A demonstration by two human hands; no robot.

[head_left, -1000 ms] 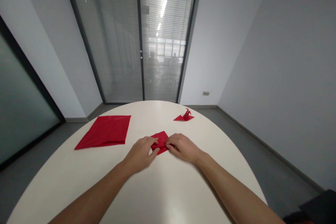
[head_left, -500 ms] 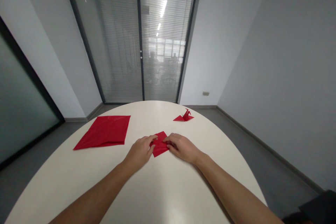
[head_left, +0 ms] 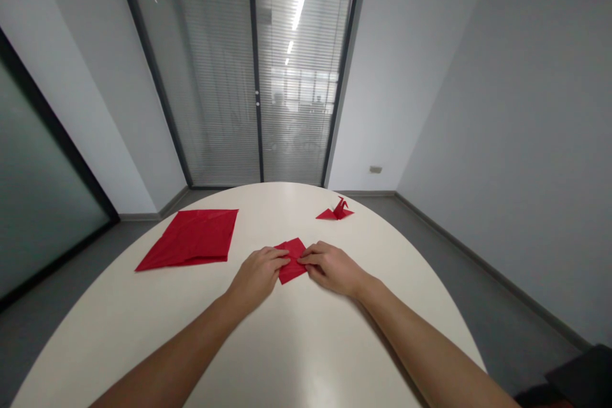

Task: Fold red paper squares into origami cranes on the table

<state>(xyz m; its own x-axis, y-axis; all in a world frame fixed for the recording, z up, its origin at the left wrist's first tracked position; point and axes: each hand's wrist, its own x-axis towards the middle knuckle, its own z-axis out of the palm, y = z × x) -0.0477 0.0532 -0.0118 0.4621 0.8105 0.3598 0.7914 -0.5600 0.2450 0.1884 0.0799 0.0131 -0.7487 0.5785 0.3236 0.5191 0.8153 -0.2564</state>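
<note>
A small piece of folded red paper lies on the white table in front of me, one corner pointing away. My left hand is at its left edge, fingers closed together and pressing on the paper. From the other side, my right hand grips the right edge, its thumb and fingertips bunched on the paper. Part of each side edge is hidden under my fingers. Beyond my right hand rests a red origami crane with its wings spread.
Several large red paper sheets, seemingly stacked, lie at the left of the round white table. Behind the table stand a glass partition with blinds and a grey wall. A dark object shows at the lower right.
My left fingers have come down flatter and further across the paper's left part. My right fingertips have shifted slightly on the right side. The crane and the large sheets stay in place.
</note>
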